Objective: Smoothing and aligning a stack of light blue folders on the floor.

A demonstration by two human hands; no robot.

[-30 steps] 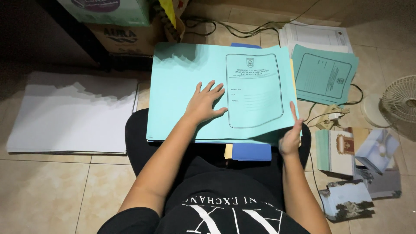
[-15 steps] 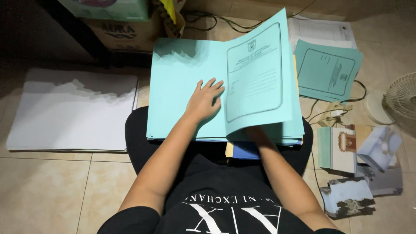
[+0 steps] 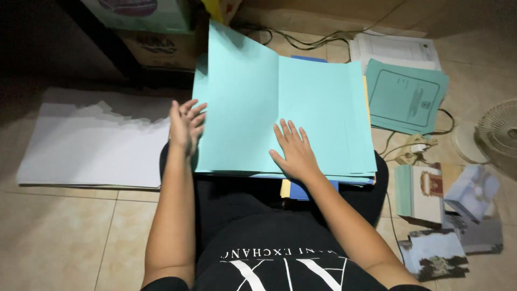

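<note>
Teal folder (image 3: 253,108) lies opened flat on a stack of like folders across the person's lap, its two blank leaves meeting at a crease just beyond the fingertips of the right hand (image 3: 293,151), which rests palm down, fingers spread, on the right leaf. Left hand (image 3: 186,124) hovers edge-on at the left leaf's border, fingers loosely together, holding nothing. Beyond its fingers stands a brown cardboard box (image 3: 156,48) with a green-sided box (image 3: 145,11) on top.

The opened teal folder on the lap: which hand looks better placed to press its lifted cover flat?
Left, probably. The left hand is raised at the edge of the cover flap, on the folder's left side. The right hand lies flat on the right-hand page, holding the stack down.
</note>
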